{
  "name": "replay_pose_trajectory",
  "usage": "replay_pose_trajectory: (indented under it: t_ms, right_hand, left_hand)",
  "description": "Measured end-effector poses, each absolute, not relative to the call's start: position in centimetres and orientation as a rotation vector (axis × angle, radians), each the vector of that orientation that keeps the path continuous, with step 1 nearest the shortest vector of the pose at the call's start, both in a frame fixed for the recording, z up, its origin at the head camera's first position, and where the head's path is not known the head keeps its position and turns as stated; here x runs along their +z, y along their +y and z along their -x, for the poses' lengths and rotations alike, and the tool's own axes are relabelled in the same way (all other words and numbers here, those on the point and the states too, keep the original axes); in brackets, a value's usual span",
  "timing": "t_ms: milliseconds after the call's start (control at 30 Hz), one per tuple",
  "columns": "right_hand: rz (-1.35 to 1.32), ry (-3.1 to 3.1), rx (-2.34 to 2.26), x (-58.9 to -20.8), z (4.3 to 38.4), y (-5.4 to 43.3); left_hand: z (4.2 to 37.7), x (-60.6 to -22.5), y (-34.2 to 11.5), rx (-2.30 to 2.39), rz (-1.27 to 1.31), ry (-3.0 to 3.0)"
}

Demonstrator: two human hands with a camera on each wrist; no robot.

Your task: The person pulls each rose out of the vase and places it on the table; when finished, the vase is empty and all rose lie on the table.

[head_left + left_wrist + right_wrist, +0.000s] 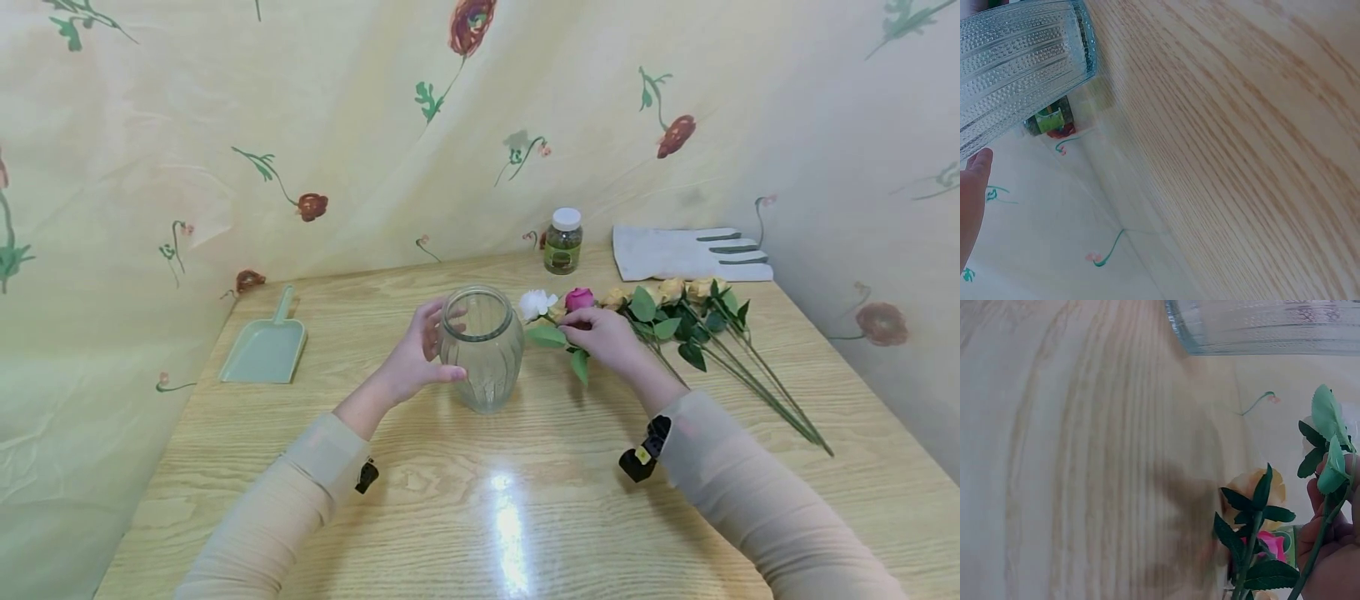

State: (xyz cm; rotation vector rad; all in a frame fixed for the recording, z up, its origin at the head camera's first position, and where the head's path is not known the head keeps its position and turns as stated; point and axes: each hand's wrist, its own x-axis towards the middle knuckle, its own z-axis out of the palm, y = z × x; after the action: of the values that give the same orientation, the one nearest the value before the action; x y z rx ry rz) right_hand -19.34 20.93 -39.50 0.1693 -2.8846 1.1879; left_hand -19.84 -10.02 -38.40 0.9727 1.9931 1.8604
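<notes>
A clear ribbed glass vase (491,371) stands upright mid-table in the head view. My left hand (420,358) holds it from the left, thumb across the near side and fingers behind. In the left wrist view the textured vase (1022,69) fills the upper left corner. To the right of the vase, my right hand (603,333) pinches the leafy stem of a white artificial flower (536,305). The bloom is close to the vase's right side. Right beside those fingers is a pink rose (579,299). In the right wrist view green leaves (1329,419) partly cover the fingers.
Several yellow roses (671,290) with long stems lie on the table at right. A white-lidded jar (563,243) stands at the back, beside a pale glove (660,254). A light green dustpan (264,350) lies at left. Flower-patterned sheeting (352,108) hangs behind the table.
</notes>
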Motion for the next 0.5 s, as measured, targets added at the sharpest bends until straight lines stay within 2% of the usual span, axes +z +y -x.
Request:
replay_pose_trajectory:
  t_ms: [500]
  right_hand:
    - [-0.271,-2.874,0.993,-41.7,19.3,20.2]
  left_hand:
    - [19.9,-38.6,-10.0,1.86,-0.983,2.001]
